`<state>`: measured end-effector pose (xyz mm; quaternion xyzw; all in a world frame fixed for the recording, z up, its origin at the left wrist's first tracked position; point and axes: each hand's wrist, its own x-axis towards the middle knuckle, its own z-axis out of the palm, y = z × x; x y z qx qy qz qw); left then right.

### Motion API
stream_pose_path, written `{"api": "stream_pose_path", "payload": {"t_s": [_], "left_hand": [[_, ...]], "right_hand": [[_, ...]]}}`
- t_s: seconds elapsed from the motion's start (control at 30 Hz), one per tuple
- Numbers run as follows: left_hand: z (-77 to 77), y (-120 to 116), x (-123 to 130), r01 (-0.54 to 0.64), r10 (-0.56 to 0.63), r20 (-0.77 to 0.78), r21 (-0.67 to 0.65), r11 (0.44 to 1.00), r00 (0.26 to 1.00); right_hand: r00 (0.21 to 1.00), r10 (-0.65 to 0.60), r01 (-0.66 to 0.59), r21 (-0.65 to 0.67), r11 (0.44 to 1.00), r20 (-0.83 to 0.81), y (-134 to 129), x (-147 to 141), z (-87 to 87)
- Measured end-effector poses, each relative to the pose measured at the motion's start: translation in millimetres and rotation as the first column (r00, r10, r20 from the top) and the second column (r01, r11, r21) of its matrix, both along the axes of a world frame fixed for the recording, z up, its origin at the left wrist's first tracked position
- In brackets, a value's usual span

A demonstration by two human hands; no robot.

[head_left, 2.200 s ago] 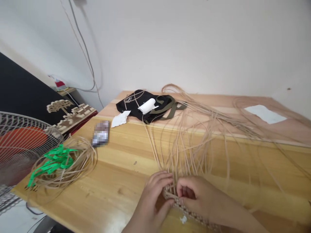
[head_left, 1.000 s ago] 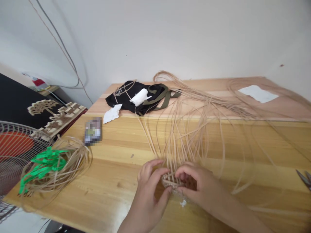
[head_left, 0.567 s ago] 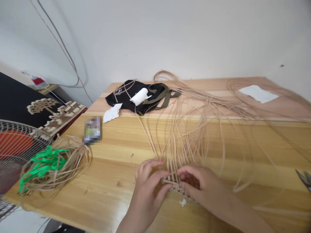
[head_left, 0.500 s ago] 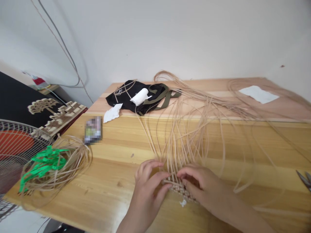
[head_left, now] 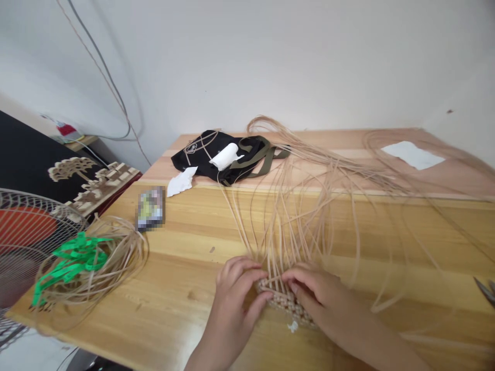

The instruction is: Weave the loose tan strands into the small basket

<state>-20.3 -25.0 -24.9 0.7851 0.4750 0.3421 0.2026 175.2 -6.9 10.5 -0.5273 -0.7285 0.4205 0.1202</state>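
A small woven piece of tan strips (head_left: 292,305) lies near the table's front edge, its long loose strands (head_left: 288,226) fanning out toward the back. My left hand (head_left: 240,288) has its thumb and fingers closed on the left end of the weave. With thumb and forefinger together, my right hand (head_left: 317,291) pinches strands at the upper edge, to the right of my left hand. The fingertips partly cover the weave. A scrap of white material (head_left: 293,326) sits just below it.
A black bag (head_left: 204,154) with white paper on it lies at the back. Coiled strips with green ribbon (head_left: 79,257) rest at the left edge beside a fan (head_left: 31,237). Scissors (head_left: 485,291) lie far right; another paper (head_left: 413,154) is at the back right.
The left fingers have shifted slightly at the weave, and more of its left end shows between them. The right hand keeps its pinch. The view has tilted a little.
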Motion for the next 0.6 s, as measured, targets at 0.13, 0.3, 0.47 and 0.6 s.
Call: {"api": "stream_pose_path", "payload": {"t_s": [0.13,0.3,0.47,0.6], "left_hand": [[-0.1,1.8,-0.9,0.022,-0.022,0.007,-0.005,1.000,1.000],[1.0,2.2,-1.9,0.040,-0.040,0.025,-0.025,0.999,0.999],[3.0,3.6,-2.1,0.054,-0.052,0.033,-0.065,0.996,0.998],[3.6,4.1,-2.2,0.055,-0.052,0.030,-0.109,0.993,0.998]], "right_hand": [[0.999,-0.021,0.020,-0.034,0.999,-0.033,0.3,1.2,0.2],[0.995,-0.065,0.060,-0.075,0.995,-0.069,-1.0,3.9,1.4],[0.993,-0.093,0.085,-0.108,0.990,-0.070,-1.3,3.8,1.6],[0.994,-0.087,0.081,-0.093,0.992,-0.065,-1.5,3.5,-1.1]]}}
